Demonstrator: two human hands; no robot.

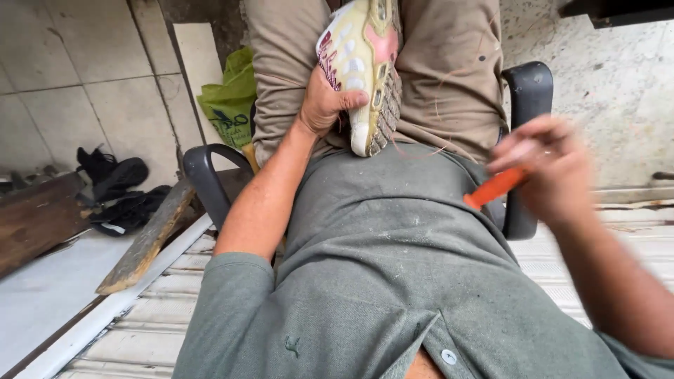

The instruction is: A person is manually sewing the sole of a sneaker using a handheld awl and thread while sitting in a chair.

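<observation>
Two bare hands share the work: the left hand (324,105) clamps a worn cream, pink and yellow sports shoe (361,67) sole-up against the khaki-trousered lap at upper centre, steadying it, while the blurred right hand (544,165) pinches an orange-handled tool (493,188) at mid-right, beside the black chair armrest (528,98)

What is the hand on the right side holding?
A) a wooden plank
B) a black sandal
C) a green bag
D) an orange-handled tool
D: the right hand, blurred, grips an orange-handled tool beside the chair's armrest, while the left hand holds a shoe sole-up on the lap.
</observation>
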